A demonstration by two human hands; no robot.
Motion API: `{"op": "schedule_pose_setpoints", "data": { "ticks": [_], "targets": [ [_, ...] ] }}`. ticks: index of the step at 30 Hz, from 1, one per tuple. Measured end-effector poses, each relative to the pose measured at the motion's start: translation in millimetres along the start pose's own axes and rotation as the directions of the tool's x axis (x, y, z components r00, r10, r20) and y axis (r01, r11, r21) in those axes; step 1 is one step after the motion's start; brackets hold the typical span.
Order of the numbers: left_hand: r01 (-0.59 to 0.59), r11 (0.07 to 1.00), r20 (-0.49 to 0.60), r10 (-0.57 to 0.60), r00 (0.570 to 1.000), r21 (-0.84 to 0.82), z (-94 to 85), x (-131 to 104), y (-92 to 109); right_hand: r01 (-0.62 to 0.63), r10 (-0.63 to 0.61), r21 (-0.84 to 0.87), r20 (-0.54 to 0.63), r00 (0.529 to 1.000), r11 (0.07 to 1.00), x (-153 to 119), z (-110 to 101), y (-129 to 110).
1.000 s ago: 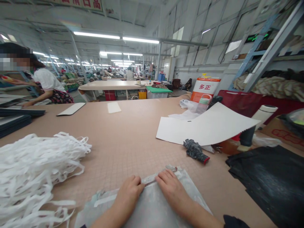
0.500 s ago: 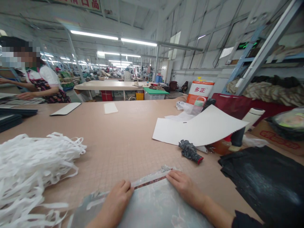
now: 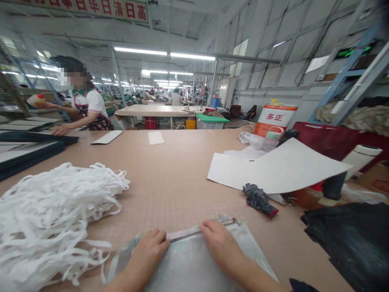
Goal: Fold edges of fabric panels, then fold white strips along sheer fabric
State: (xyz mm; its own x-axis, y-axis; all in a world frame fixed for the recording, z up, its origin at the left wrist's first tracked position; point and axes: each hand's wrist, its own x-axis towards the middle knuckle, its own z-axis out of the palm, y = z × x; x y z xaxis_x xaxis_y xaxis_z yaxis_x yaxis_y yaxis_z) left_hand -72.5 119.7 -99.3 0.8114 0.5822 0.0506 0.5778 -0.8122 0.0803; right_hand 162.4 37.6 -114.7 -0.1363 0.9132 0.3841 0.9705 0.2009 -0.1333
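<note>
Right hand (image 3: 223,247) has slid in along the gray sheet (image 3: 185,263) toward the left hand (image 3: 148,251). Each grip has bent fingers on its top edge; I cannot tell if they pinch. On the table (image 3: 170,174), even pressing helps keep it flat.

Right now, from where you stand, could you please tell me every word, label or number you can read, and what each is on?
"日清日高", at the right end of the overhead banner; its left part is too blurred to read surely.
"多正", on the white-and-orange container.
Green-lit sign: too blurred to read.
Red print on the cardboard box: cut off, unreadable.
</note>
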Motion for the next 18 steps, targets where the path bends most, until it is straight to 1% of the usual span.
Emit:
{"op": "schedule_pose_setpoints", "data": {
  "ticks": [2,3,5,6,7,9,12,14,16,18],
  "targets": [
    [-0.026,0.997,-0.045,0.029,0.999,0.07,3.7,-1,1,0.117,-0.116,0.05,-0.019,0.993,0.992,7,21,-27],
    [-0.038,0.994,-0.067,0.045,0.997,0.101,5.8,-2,1,0.166,-0.165,0.048,-0.027,0.986,0.985,9,30,-37],
    [-0.061,0.987,-0.099,0.076,0.992,0.149,9.5,-4,1,0.242,-0.241,0.02,-0.036,0.97,0.97,8,41,-45],
    [-0.07,0.984,-0.11,0.089,0.99,0.165,10.9,-5,0,0.267,-0.267,0.002,-0.042,0.963,0.964,6,42,-42],
    [-0.077,0.982,-0.116,0.098,0.988,0.175,11.9,-7,-1,0.282,-0.282,-0.012,-0.046,0.958,0.959,2,40,-35],
    [-0.074,0.983,-0.119,0.095,0.988,0.171,12.0,-11,-4,0.288,-0.289,-0.032,-0.067,0.955,0.957,-9,29,-13],
    [-0.034,0.992,-0.088,0.045,0.995,0.122,7.5,-19,-13,0.267,-0.275,-0.085,-0.102,0.956,0.96,-31,6,30],
    [-0.001,0.996,-0.059,0.006,0.998,0.084,2.7,-24,-19,0.249,-0.267,-0.158,-0.11,0.957,0.956,-46,-5,57],
    [0.024,0.999,-0.033,-0.022,0.999,0.046,-1.8,-27,-26,0.21,-0.236,-0.211,-0.103,0.966,0.955,-58,-9,77],
    [0.04,0.999,-0.018,-0.04,0.999,0.004,-4.8,-27,-31,0.156,-0.18,-0.224,-0.091,0.979,0.962,-64,-9,88]
  ]
}}
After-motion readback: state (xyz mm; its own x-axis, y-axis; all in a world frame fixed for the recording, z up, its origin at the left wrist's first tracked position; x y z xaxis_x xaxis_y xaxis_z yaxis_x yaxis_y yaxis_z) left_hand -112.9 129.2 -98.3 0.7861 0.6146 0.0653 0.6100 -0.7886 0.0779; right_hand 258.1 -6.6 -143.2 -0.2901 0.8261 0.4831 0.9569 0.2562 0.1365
